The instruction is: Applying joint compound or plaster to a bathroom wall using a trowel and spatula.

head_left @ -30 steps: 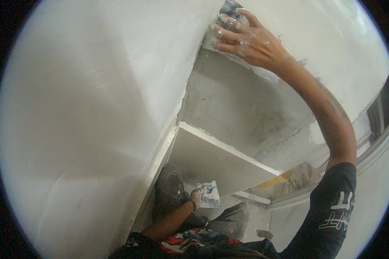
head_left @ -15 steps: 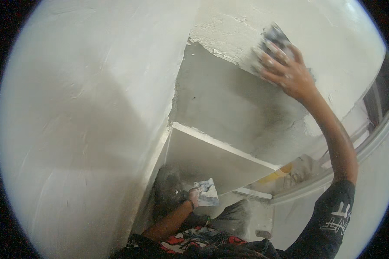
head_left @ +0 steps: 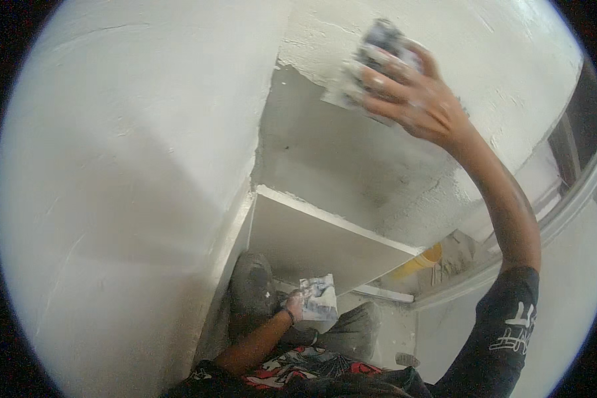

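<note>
My right hand (head_left: 418, 99) is raised to the upper part of the wall, fingers spread over the back of a flat putty blade (head_left: 380, 43) smeared with white. The blade lies against wet-looking white plaster (head_left: 504, 86), at the ragged border of a bare grey patch (head_left: 338, 142); motion blurs its edge. Low in front of my body, my left hand (head_left: 294, 305) grips one side of a small square plate (head_left: 320, 297) streaked with white and grey putty. Its fingers are partly hidden behind the plate.
A smooth white wall (head_left: 126, 172) fills the left side. Below the grey patch a pale ledge (head_left: 338, 219) juts out above my bent legs (head_left: 252, 285). A yellow bucket-like object (head_left: 421, 262) stands beyond it, near a curved pale rail (head_left: 557, 225) at right.
My right hand has moved the putty blade left along the upper edge of the grey patch. My left hand still holds the plate in nearly the same place.
</note>
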`<state>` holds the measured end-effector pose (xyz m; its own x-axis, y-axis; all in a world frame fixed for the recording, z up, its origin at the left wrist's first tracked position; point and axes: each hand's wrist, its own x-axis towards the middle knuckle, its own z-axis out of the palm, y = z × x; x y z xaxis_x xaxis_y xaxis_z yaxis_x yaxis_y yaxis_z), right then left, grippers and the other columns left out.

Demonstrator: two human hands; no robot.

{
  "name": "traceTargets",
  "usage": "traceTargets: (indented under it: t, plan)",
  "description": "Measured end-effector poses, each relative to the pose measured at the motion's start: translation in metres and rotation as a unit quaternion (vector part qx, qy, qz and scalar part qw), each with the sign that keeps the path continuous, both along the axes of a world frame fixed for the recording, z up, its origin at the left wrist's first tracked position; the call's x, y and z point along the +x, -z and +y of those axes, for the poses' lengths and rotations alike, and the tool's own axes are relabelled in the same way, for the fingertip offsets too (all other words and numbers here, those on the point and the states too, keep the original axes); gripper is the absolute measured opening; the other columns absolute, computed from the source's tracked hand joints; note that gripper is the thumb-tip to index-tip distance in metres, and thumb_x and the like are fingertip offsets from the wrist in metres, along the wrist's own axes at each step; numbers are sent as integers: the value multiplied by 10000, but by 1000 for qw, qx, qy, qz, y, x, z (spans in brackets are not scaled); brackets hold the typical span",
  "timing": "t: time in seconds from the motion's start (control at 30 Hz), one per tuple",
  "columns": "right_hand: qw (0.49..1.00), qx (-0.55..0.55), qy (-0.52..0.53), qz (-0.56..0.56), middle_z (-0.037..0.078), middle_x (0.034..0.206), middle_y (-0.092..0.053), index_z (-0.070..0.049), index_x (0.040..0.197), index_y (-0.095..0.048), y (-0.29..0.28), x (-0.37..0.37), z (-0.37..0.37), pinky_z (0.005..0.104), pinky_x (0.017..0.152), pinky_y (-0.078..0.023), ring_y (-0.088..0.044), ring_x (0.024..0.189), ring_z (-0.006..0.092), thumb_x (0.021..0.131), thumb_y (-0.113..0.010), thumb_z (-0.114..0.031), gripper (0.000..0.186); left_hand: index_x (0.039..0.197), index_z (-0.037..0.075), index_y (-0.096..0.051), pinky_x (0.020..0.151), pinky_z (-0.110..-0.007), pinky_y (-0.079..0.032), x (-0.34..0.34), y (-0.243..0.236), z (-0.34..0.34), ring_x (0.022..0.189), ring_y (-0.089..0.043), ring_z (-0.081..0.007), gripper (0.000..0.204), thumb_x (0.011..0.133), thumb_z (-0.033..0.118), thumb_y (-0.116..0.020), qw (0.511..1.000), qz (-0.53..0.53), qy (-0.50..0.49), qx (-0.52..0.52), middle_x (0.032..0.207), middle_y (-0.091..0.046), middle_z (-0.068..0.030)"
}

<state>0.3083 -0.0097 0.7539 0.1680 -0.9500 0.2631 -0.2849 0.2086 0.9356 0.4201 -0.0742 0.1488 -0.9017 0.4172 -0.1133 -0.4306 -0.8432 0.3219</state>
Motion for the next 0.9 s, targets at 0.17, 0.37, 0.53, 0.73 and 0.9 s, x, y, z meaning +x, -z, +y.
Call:
traceTargets:
  t: [0.17, 0.37, 0.53, 0.73, 0.9]
  plan:
    - [993, 7, -106, -46, -88, 1170, -474, -274, 917, -529, -7, -30, -53, 410, 1064, -206, -404, 1155, 138, 780, -529, -247, 140, 1122, 8, -492, 830, -392, -475, 13, -37, -1, 939, -573, -229, 319, 829, 130, -459, 972, 84, -129, -177, 1085, -558, -93]
    - [995, 0, -101, 3, -94, 1177, -459, -294, 936, -525, -8, -55, -60, 397, 1066, -210, -401, 1154, 130, 776, -534, -223, 175, 1077, 20, -529, 780, -357, -496, 1, -27, 13, 870, -592, -217, 281, 822, 121, -467, 994, -22, -99, -35, 1008, -587, -78]
    - [994, -10, -107, 35, -95, 1191, -452, -309, 950, -528, -12, -49, -64, 390, 1060, -213, -401, 1155, 130, 779, -533, -224, 192, 1033, 51, -548, 768, -319, -498, -7, 25, 12, 850, -592, -186, 232, 840, 131, -445, 990, -54, -108, -77, 964, -597, -57]
    - [996, -25, -48, 67, -92, 1225, -447, -322, 975, -536, -5, -30, -51, 396, 1052, -218, -392, 1164, 133, 762, -559, -197, 248, 1041, 53, -541, 780, -334, -490, -9, 26, 11, 886, -580, -193, 245, 834, 146, -447, 984, -51, -123, -122, 978, -588, -67]
    - [999, -34, -41, -8, -86, 1225, -458, -314, 969, -555, 2, -39, 1, 410, 1050, -218, -381, 1181, 143, 749, -566, -165, 266, 1088, 50, -514, 816, -362, -465, -6, -2, 16, 936, -559, -216, 304, 822, 185, -460, 994, -42, -85, -50, 1038, -566, -82]
